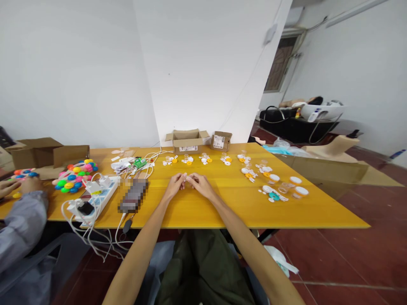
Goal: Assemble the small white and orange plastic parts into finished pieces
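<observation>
My left hand (174, 184) and my right hand (199, 184) meet at the middle of the yellow table (222, 207), fingertips pinched together over something small and pale that I cannot make out. Both hands rest low on the tabletop. Beyond them lie several little groups of white and orange plastic parts (205, 159), set out in a row. More white caps and a teal ring (274, 196) lie to the right of my right hand.
Two open cardboard boxes (187, 142) stand at the table's far edge. A white power strip (95, 197) with chargers and cables and a blurred phone (133, 195) lie at left. Colourful round toys (76, 174) sit by another person's sleeve (22, 224).
</observation>
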Available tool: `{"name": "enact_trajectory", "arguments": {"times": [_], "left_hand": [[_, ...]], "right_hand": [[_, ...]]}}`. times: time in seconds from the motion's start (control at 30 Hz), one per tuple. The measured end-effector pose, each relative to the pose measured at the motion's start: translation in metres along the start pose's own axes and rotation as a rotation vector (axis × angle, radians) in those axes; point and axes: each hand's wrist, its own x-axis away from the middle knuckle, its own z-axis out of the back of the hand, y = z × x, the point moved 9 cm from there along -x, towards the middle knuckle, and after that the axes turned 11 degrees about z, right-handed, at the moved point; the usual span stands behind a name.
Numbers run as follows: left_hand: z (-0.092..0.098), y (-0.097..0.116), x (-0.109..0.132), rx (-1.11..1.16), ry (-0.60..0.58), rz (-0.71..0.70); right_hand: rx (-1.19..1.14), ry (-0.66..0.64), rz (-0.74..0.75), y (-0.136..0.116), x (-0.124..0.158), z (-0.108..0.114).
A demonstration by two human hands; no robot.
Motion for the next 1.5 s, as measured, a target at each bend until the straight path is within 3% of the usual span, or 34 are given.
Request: {"name": "enact_trajectory", "arguments": {"times": [0.47, 1.2, 1.5], "left_hand": [[0.0, -0.001, -0.002, 0.009, -0.01, -0.012], [0.001, -0.001, -0.002, 0.048, -0.028, -0.024], [0.001, 0.002, -0.001, 0.039, -0.029, -0.036]], "right_hand": [[0.117, 0.061, 0.096, -0.011, -0.002, 0.006], [0.018, 0.015, -0.001, 0.002, -0.002, 0.001], [0.058, 0.009, 0.032, -0.004, -0.002, 0.003]]}}
